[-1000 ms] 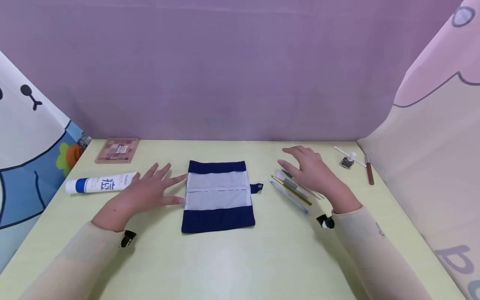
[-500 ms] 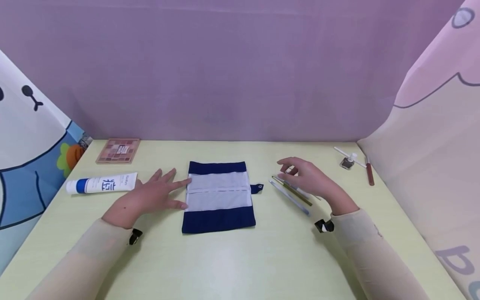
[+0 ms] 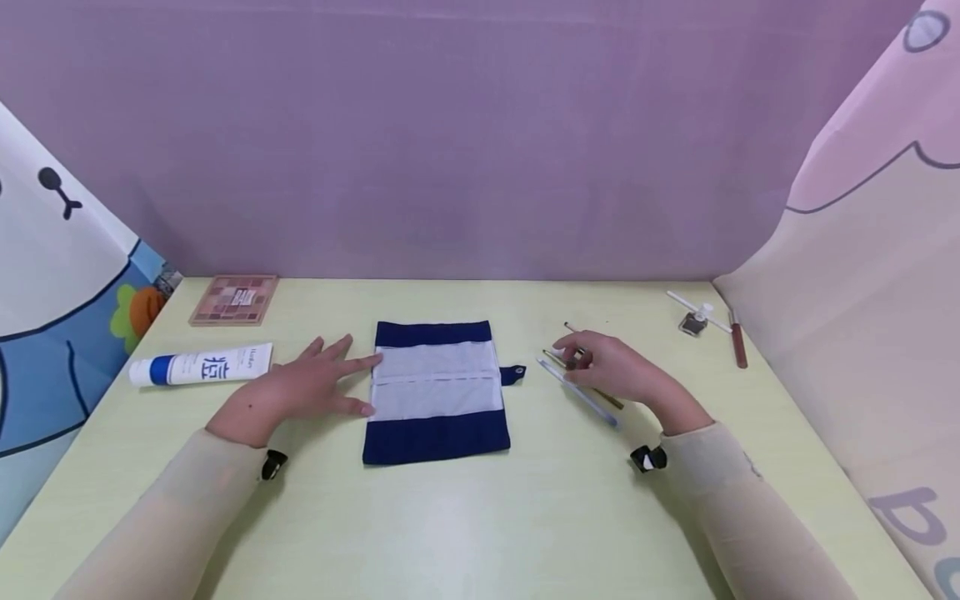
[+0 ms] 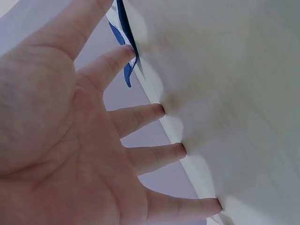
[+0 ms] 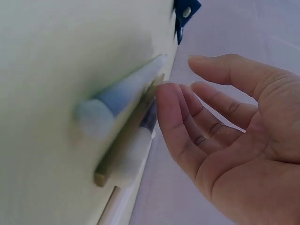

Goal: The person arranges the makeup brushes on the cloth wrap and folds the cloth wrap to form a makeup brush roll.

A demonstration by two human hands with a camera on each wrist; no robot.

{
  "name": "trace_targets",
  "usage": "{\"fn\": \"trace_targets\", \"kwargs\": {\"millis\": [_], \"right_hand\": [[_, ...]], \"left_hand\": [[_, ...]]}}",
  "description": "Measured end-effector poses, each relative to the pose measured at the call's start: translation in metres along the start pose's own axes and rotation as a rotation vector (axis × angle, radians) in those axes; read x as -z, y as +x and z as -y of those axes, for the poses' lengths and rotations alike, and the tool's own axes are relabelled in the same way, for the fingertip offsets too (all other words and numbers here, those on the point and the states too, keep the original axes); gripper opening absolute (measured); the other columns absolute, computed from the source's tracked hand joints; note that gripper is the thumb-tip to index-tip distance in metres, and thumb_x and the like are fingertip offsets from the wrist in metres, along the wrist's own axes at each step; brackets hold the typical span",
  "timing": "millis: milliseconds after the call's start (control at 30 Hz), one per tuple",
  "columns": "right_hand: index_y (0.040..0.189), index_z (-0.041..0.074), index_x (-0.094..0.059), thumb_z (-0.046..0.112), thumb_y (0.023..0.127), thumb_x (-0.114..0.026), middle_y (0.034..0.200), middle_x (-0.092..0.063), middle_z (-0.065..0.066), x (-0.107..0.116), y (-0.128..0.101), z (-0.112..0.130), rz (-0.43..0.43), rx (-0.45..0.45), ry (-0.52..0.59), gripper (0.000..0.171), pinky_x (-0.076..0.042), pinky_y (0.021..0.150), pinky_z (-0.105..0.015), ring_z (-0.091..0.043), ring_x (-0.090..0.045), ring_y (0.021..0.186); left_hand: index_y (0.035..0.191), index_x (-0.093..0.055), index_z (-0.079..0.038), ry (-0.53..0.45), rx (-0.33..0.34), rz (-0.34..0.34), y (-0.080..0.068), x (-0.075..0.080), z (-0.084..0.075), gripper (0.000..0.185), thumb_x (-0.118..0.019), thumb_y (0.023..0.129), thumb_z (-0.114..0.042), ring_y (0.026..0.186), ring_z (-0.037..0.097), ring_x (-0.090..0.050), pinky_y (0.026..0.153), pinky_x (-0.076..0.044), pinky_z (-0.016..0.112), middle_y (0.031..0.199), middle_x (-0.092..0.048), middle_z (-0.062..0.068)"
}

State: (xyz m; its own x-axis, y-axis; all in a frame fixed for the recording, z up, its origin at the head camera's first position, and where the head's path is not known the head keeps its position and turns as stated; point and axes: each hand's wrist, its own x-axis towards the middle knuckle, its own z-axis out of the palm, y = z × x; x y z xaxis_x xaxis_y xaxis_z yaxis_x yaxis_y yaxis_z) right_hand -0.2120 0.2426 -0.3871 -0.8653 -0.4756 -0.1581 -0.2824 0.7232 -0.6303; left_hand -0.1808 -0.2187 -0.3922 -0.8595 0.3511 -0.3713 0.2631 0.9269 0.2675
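- Near the middle of the table [image 3: 465, 533], a dark blue pouch [image 3: 437, 392] with a pale mesh panel lies flat, its small snap tab [image 3: 513, 374] pointing toward the right edge.
- Just right of that tab lies a bundle of thin brushes and pens [image 3: 581, 392], side by side and slanting toward the near right.
- The right hand [image 3: 611, 367] rests over this bundle with fingers bent loosely and slightly apart; in the right wrist view the fingertips [image 5: 165, 91] touch a slim stick beside a pale blue pen [image 5: 119, 101], and nothing is gripped.
- The left hand [image 3: 300, 387] lies flat on the table at the pouch's left edge, fingers straight and spread; the longest fingertips [image 3: 371, 362] touch the pouch's edge. The left wrist view shows the spread fingers [image 4: 140, 117] pressed down on the surface.
- Toward the left edge lies a white tube with a blue band [image 3: 201, 365].
- At the far left corner sits a pink eyeshadow palette [image 3: 234, 299].
- Near the far right corner lie a small dark pot with a white stick [image 3: 696, 317] and a brown pencil [image 3: 739, 343].
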Motion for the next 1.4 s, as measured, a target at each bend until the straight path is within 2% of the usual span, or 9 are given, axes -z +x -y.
{"fn": "trace_targets", "kwargs": {"millis": [367, 400, 533, 600, 700, 933, 1200, 1333, 1400], "right_hand": [[0.136, -0.002, -0.064, -0.004, 0.095, -0.067, 0.109, -0.069, -0.01, -0.012, 0.004, 0.001, 0.012, 0.035, -0.101, 0.041, -0.052, 0.084, -0.033, -0.019, -0.06, 0.096], [0.133, -0.003, -0.065, -0.005, 0.094, -0.068, 0.105, -0.068, -0.01, -0.014, 0.005, 0.001, 0.014, 0.044, -0.108, 0.038, -0.051, 0.083, -0.032, -0.019, -0.059, 0.094], [0.1, -0.004, -0.064, -0.006, 0.093, -0.068, 0.082, -0.053, -0.004, -0.015, 0.008, 0.005, 0.038, 0.076, -0.155, 0.008, -0.04, 0.073, -0.028, -0.015, -0.047, 0.077], [0.087, -0.001, -0.055, -0.006, 0.094, -0.067, 0.076, -0.044, -0.003, -0.015, 0.009, 0.007, 0.051, 0.089, -0.186, 0.014, -0.034, 0.07, -0.028, -0.015, -0.04, 0.073], [0.081, 0.004, -0.05, -0.006, 0.093, -0.066, 0.074, -0.039, -0.001, -0.015, 0.009, 0.009, 0.057, 0.089, -0.23, 0.023, -0.032, 0.07, -0.029, -0.015, -0.038, 0.072], [0.079, 0.007, -0.05, -0.004, 0.09, -0.071, 0.073, -0.037, 0.002, -0.019, 0.012, 0.011, 0.057, 0.089, -0.305, 0.026, -0.032, 0.072, -0.03, -0.015, -0.038, 0.075], [0.082, 0.012, -0.057, -0.001, 0.089, -0.077, 0.073, -0.046, 0.003, -0.018, 0.013, 0.016, 0.056, 0.062, -0.285, 0.025, -0.036, 0.069, -0.028, -0.012, -0.042, 0.07], [0.099, 0.006, -0.069, -0.001, 0.089, -0.074, 0.077, -0.053, 0.0, -0.017, 0.013, 0.018, 0.033, 0.018, -0.232, 0.013, -0.04, 0.07, -0.03, -0.014, -0.046, 0.072], [0.115, 0.002, -0.073, -0.001, 0.09, -0.073, 0.084, -0.062, -0.003, -0.016, 0.012, 0.019, 0.015, -0.01, -0.189, 0.026, -0.046, 0.073, -0.03, -0.014, -0.053, 0.077]], "left_hand": [[0.169, -0.033, -0.034, -0.012, 0.011, 0.014, -0.001, 0.002, -0.003, 0.095, -0.072, 0.09, -0.07, 0.156, 0.072, -0.004, 0.098, -0.026, 0.099, 0.178, -0.007, 0.031], [0.169, -0.033, -0.034, -0.014, 0.01, 0.013, -0.002, 0.002, -0.003, 0.094, -0.072, 0.091, -0.07, 0.156, 0.072, -0.004, 0.098, -0.026, 0.099, 0.177, -0.007, 0.031], [0.169, -0.032, -0.035, -0.021, 0.012, 0.014, -0.002, 0.003, -0.004, 0.095, -0.071, 0.09, -0.071, 0.156, 0.072, -0.003, 0.098, -0.025, 0.099, 0.178, -0.006, 0.031], [0.169, -0.033, -0.035, -0.021, 0.016, 0.015, -0.002, 0.003, -0.005, 0.095, -0.072, 0.09, -0.071, 0.156, 0.071, -0.003, 0.099, -0.025, 0.099, 0.178, -0.007, 0.03], [0.169, -0.033, -0.034, -0.021, 0.021, 0.017, -0.002, 0.003, -0.005, 0.095, -0.072, 0.09, -0.071, 0.157, 0.071, -0.003, 0.099, -0.025, 0.099, 0.178, -0.007, 0.03], [0.169, -0.033, -0.033, -0.026, 0.015, 0.018, -0.001, 0.002, -0.004, 0.096, -0.073, 0.09, -0.07, 0.156, 0.072, -0.004, 0.1, -0.027, 0.098, 0.178, -0.007, 0.031], [0.169, -0.032, -0.035, -0.024, 0.01, 0.011, -0.002, 0.003, -0.004, 0.095, -0.071, 0.09, -0.071, 0.157, 0.071, -0.003, 0.098, -0.023, 0.1, 0.178, -0.006, 0.03], [0.169, -0.032, -0.035, -0.023, 0.01, 0.01, -0.002, 0.002, -0.004, 0.095, -0.071, 0.09, -0.072, 0.157, 0.071, -0.003, 0.098, -0.023, 0.1, 0.178, -0.006, 0.03], [0.169, -0.032, -0.035, -0.026, 0.011, 0.011, -0.002, 0.002, -0.004, 0.095, -0.071, 0.09, -0.071, 0.157, 0.071, -0.002, 0.099, -0.023, 0.1, 0.178, -0.006, 0.03]]}}
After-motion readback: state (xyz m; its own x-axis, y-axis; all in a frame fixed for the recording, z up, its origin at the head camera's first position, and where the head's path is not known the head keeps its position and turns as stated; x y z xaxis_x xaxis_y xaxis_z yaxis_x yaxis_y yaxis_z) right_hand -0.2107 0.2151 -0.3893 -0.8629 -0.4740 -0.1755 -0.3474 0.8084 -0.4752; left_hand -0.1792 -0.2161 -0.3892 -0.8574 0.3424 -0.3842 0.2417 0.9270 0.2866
